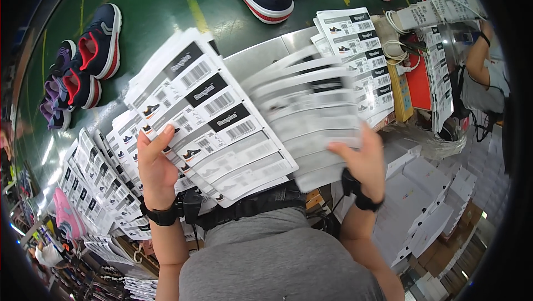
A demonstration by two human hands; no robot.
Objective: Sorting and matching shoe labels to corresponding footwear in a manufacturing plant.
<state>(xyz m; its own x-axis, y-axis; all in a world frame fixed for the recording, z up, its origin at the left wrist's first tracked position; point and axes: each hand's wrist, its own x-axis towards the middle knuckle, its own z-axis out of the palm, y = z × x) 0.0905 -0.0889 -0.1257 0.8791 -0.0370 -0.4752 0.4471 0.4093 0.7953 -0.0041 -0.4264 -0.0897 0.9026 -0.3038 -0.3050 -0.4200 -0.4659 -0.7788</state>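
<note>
My left hand point(157, 162) is closed on the left edge of a stack of label sheets point(225, 159), its thumb lying on top. Each sheet carries rows of barcodes, black blocks and small shoe pictures. To the right, my right hand point(366, 159) grips the edge of a second bunch of label sheets point(313, 134), smeared by motion. The two bunches meet in front of my body, the left one overlapping the right. Dark bands circle both wrists.
More label sheets lie at the left point(102, 179) and far right point(369, 62). On the green worktop point(150, 1) stand navy shoes with red lining point(102, 46). A pink shoe point(69, 215) sits at the left. White boxes point(413, 190) are at the right; another person's arm point(480, 59) shows beyond.
</note>
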